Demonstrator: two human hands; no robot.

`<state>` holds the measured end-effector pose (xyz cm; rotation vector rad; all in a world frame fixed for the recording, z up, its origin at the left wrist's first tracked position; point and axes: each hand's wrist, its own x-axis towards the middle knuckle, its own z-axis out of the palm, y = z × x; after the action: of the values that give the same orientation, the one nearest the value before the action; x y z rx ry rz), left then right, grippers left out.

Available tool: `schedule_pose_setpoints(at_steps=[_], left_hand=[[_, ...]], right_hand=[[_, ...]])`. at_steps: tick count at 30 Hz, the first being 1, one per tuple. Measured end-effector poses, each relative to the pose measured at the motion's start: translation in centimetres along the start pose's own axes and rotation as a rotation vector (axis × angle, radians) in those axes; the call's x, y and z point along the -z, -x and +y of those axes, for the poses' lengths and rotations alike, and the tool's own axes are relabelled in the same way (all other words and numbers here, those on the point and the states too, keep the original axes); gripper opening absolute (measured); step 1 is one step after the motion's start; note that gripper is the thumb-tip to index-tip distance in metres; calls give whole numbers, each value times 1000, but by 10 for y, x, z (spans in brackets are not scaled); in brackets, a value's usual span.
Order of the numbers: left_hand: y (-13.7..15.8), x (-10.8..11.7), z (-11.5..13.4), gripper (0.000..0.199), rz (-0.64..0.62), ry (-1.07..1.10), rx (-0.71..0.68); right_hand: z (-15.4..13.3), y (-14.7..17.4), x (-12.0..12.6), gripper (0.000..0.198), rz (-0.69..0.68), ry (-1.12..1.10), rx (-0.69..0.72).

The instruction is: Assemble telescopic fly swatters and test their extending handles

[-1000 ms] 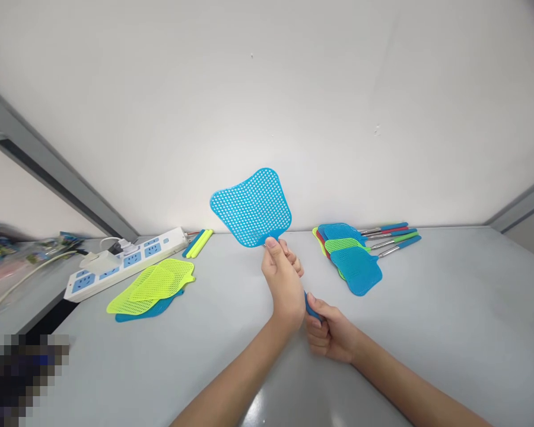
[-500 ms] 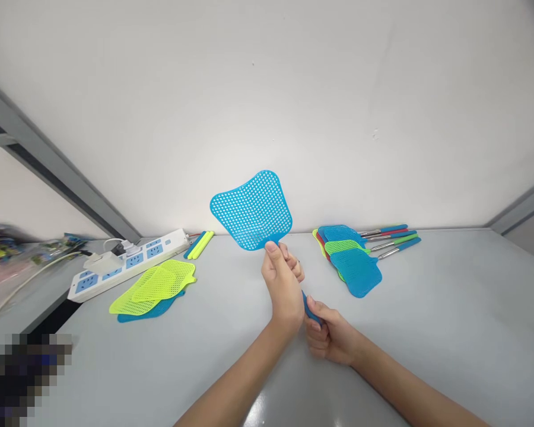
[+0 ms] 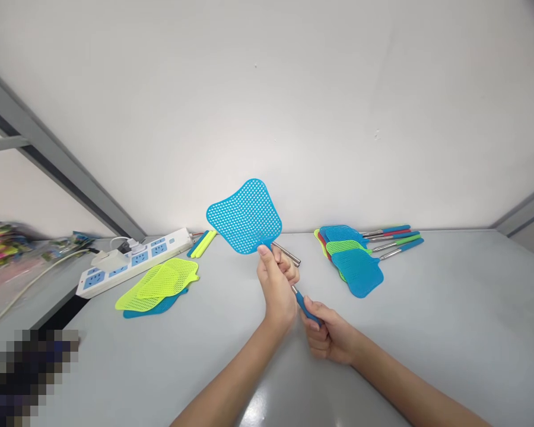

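Left fingers (image 3: 289,271) pinched the blue mesh head (image 3: 244,216) at its base; just below them, right fingers (image 3: 317,342) clutched the blue handle (image 3: 303,305), likely for two-ended control!

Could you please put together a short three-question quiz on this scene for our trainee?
1. True or false: the right hand grips a blue handle.

2. How many loose yellow heads lie beside the power strip?
A) one
B) two
C) five

3. Fill in the colour: the raised mesh head at the left hand is ____.

Key: 1. True. 2. B. 3. Blue.
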<state>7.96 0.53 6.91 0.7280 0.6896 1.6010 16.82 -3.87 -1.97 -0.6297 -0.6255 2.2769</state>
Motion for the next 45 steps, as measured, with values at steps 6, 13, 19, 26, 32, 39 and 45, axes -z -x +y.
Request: schedule_pose_setpoints(at_steps=[6,13,19,26,32,39,45], left_hand=[[5,8,7,38,-25,29,17],[6,19,12,37,-122,17,134],[10,31,13,37,-149,-22,127],[14,51,17,37,-143,-43,81],[20,62,17,36,-102,-34,14],[16,73,15,31,-67,-177,-4],[16,78,12,32,-48,-223,7]], right_hand=[[-2,-1,-2,43,-62,26,-36],[-4,-2,1,44,-124,16,-76],[-5,-2,2,43,-139,38,-112],[-11,-3,-1,43,-66,19,-227],[-13,-4,-5,44,-44,25,-215],[-15,-2,-6,45,-13,-5,-136],[-19,-1,-6,45,-46,-68,-146]])
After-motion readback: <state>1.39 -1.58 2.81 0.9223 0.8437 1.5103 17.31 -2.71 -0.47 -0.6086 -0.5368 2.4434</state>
